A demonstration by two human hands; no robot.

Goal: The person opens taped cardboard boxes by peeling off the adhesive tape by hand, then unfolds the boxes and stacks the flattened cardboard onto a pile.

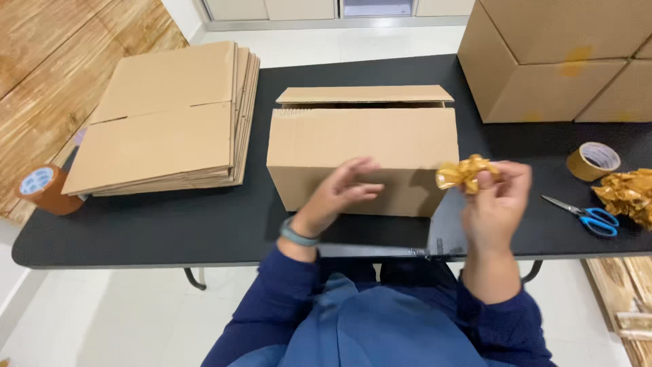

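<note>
A brown cardboard box stands on the black table right in front of me, with its far top flap raised. My left hand hovers against the box's near face with fingers apart, holding nothing. My right hand is raised at the box's right corner and pinches a crumpled wad of brown packing tape between its fingertips.
A stack of flattened cardboard boxes lies at the left. One brown tape roll sits at the left table edge, another tape roll at the right. Blue-handled scissors and a heap of crumpled tape lie right. Large assembled boxes stand back right.
</note>
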